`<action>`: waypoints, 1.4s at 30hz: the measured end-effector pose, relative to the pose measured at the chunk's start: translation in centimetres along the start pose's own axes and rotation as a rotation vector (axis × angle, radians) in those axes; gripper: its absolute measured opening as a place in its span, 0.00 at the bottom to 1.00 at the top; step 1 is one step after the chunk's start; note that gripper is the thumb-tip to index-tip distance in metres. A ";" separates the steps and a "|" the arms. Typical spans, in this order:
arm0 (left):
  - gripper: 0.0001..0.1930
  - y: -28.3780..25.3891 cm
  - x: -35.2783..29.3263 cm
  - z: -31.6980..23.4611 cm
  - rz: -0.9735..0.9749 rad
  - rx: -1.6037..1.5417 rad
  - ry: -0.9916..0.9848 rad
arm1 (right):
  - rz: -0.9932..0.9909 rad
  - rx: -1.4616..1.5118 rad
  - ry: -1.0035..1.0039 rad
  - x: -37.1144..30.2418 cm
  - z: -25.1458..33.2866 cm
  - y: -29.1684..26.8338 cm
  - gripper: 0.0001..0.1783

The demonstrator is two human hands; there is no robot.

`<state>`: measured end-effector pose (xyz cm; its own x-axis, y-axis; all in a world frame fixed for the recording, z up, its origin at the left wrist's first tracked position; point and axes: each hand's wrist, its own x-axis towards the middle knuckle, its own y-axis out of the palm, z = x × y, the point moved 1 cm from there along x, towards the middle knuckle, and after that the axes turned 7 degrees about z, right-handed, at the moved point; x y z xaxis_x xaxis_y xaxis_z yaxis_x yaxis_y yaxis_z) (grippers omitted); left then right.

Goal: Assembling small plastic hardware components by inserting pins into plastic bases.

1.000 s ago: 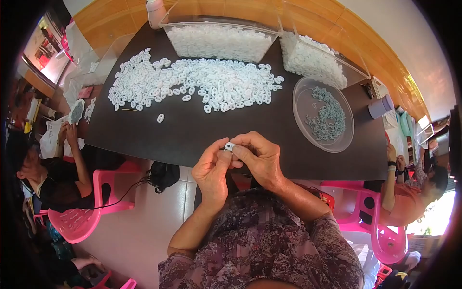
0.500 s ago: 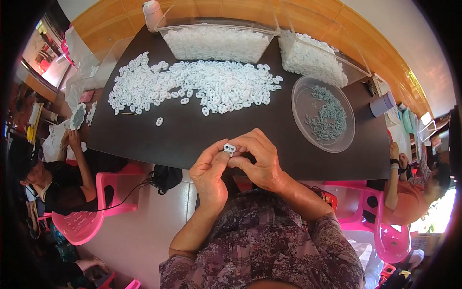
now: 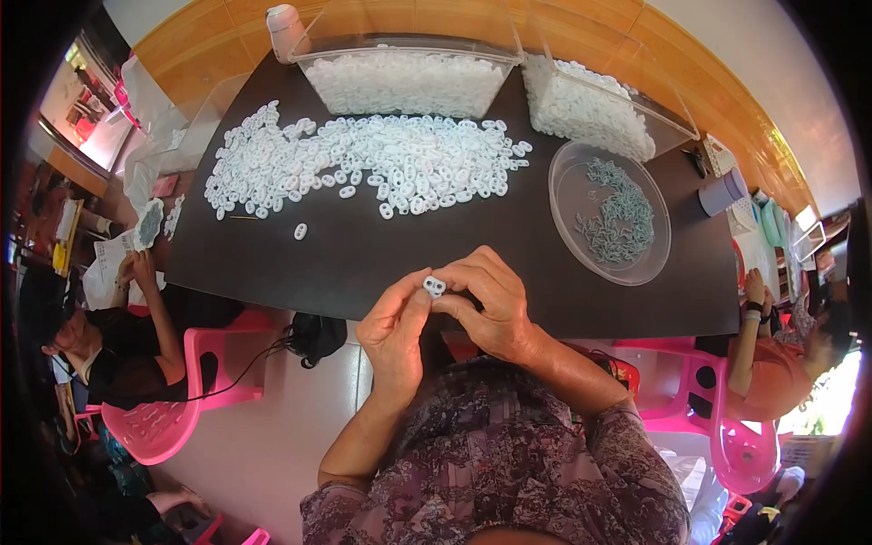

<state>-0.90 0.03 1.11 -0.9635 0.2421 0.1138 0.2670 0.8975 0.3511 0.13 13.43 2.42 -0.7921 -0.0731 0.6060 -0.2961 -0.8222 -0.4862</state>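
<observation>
Mottled dark-purple short-sleeved shirt (image 3: pixel 518 445)

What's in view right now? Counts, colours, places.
table: one, dark brown, centre
heap of two-holed pieces: uncountable, white, on table
bins: two, clear, table's far side
tray: one, clear, table's right
bits: many, grey-green, in tray
bottle: one, pink, far left corner
cup: one, lavender, table's right end
stick: one, yellow, by heap's left
chairs: at least two, pink, both sides
bundle: one, black, near left chair
co-workers: at least two, black and orange tops, both sides
held piece: one, white, centre
shirt: one, purplish patterned, bottom centre
left hand: one, bare, holding that piece
right hand: one, bare, beside it, grip unclear
</observation>
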 end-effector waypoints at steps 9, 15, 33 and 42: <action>0.11 -1.0 0.1 0.0 0.076 0.059 0.038 | 0.051 0.102 0.077 -0.4 0.2 0.0 0.16; 0.13 -1.5 0.5 -0.3 0.163 0.051 0.041 | 0.071 0.187 0.132 -0.4 0.3 0.1 0.16; 0.13 -2.6 0.9 -0.9 0.240 0.109 0.078 | 0.036 0.191 0.111 -0.9 1.0 0.8 0.19; 0.12 -3.2 1.2 -0.6 0.271 0.011 0.020 | 0.038 0.147 0.038 -0.5 0.9 0.9 0.16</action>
<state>-2.89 -2.76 0.73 -0.8565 0.4669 0.2201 0.5147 0.8050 0.2951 0.72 12.23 2.30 -0.8215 -0.0864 0.5636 -0.1869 -0.8931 -0.4093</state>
